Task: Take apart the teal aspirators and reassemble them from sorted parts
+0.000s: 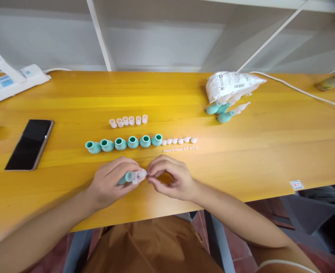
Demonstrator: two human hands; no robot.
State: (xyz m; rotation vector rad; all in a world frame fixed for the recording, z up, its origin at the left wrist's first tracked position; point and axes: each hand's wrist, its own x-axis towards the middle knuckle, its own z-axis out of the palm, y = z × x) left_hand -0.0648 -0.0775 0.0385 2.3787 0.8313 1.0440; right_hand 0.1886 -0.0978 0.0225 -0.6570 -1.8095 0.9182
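Closed around a teal rubber bulb syringe (122, 179), my left hand (110, 181) holds it above the front of the table. A translucent plastic nozzle part (137, 176) on the bulb points to the right. My right hand (171, 177) is closed in a pinch at the nozzle's end; whatever sits between its fingertips is too small to make out. Just beyond my hands stands a row of several open teal bulbs (132, 142). At that row's right end lie several small whitish caps (180, 141) and a line of tiny pale discs (180, 149). Farther back are several translucent cups (131, 120).
At the back right, several teal bulbs with clear tips (226, 116) lie beside a white plastic bag (227, 86). A phone (29, 145) and a power strip (16, 84) are on the left. A white cable (298, 85) crosses the right rear.
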